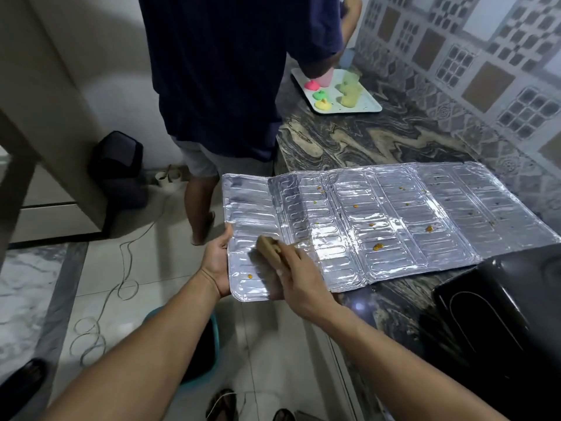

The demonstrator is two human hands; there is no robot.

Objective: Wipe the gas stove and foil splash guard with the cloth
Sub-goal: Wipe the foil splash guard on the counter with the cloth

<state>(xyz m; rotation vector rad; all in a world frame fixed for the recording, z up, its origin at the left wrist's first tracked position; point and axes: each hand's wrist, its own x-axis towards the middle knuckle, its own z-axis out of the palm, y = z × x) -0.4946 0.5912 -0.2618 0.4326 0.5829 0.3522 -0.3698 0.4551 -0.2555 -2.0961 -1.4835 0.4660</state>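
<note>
The foil splash guard [394, 214] lies flat and unfolded on the marbled counter, its left end hanging past the counter edge. Small yellow-orange food spots dot its panels. My left hand [217, 265] grips the guard's left edge, thumb on top. My right hand [299, 278] holds a folded tan cloth [270, 249] pressed onto the leftmost panels. The black glass gas stove [510, 314] sits at the lower right, only its left part in view.
Another person in a dark shirt [230, 86] stands at the counter's far end beside a white tray [368, 100] of coloured cups. A teal bucket [200, 354] sits on the floor below my arms. A loose cable [121, 268] trails over the tiles.
</note>
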